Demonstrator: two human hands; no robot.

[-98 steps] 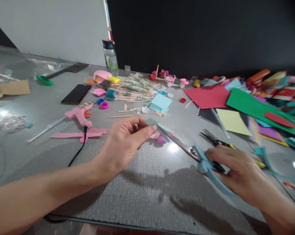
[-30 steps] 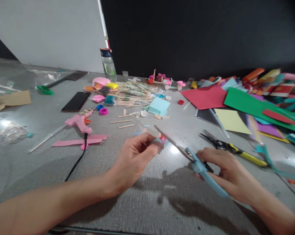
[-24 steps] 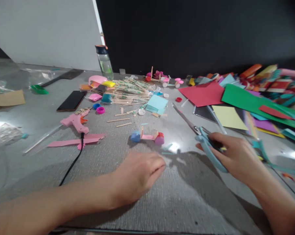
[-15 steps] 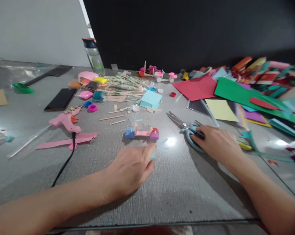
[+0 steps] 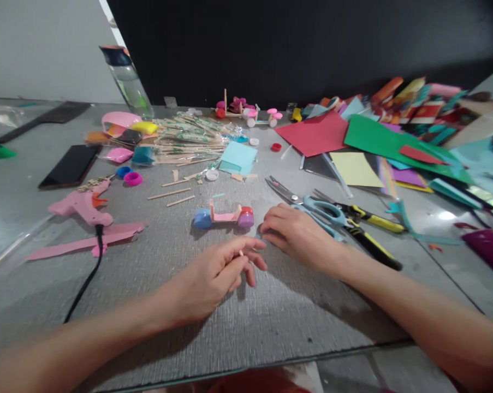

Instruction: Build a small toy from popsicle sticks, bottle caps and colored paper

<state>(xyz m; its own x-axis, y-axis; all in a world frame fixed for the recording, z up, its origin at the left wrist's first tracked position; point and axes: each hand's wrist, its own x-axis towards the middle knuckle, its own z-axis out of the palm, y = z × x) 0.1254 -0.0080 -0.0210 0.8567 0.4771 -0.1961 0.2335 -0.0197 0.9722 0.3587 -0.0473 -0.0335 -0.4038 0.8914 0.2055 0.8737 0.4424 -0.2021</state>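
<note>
My left hand (image 5: 219,270) rests on the grey table (image 5: 271,316) with thumb and forefinger pinched on a tiny pale bit I cannot make out. My right hand (image 5: 297,234) lies just to its right, fingers curled together, their tips on a small teal paper scrap (image 5: 260,236). Blue-handled scissors (image 5: 312,204) lie on the table behind my right hand, free of it. A little craft car (image 5: 224,217) of pink stick and blue and purple bottle caps stands just beyond both hands.
Yellow-handled cutters (image 5: 369,221) lie beside the scissors. A pink glue gun (image 5: 80,204) with black cord sits left, by a phone (image 5: 68,166). Wooden sticks (image 5: 184,143), caps, a light blue sheet (image 5: 238,157), a water bottle (image 5: 127,82) and coloured paper sheets (image 5: 377,144) lie behind.
My right hand laid the blue scissors on the table and moved left to the scraps by the car. My left hand dropped to the table and pinched something small. The view swung right.
</note>
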